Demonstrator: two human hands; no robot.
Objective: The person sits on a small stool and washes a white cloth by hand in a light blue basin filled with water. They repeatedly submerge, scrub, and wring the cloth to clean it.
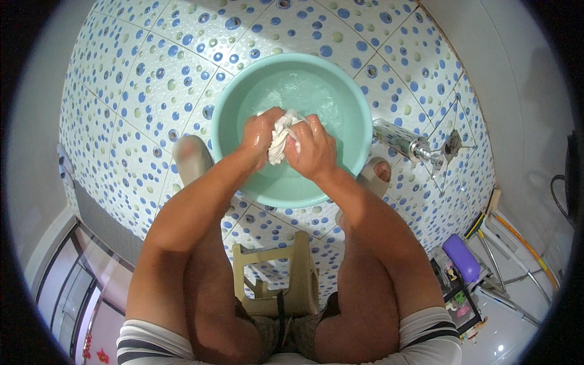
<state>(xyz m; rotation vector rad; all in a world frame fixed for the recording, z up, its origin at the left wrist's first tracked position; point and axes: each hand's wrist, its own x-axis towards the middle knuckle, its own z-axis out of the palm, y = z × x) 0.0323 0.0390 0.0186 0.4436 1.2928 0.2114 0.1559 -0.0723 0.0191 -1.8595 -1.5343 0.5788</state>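
Note:
A bunched, wet white cloth (281, 141) is squeezed between my two hands, over a round mint-green basin (220, 100). My left hand (260, 135) is closed on its left side, and my right hand (313, 149) grips it from the right with the fingers curled over. Part of the cloth is hidden inside the fists. Below the hands, rippled clear water (316, 100) fills part of the basin, and near the left hand some pale stuff in it cannot be made out.
A clear bottle with a pump top (404, 141) is right of the basin, near a floor drain (452, 145). My slippered feet flank the basin. A beige plastic stool (304, 267) is under me. Lower right are a purple container (461, 258), a black rack (459, 304) and poles.

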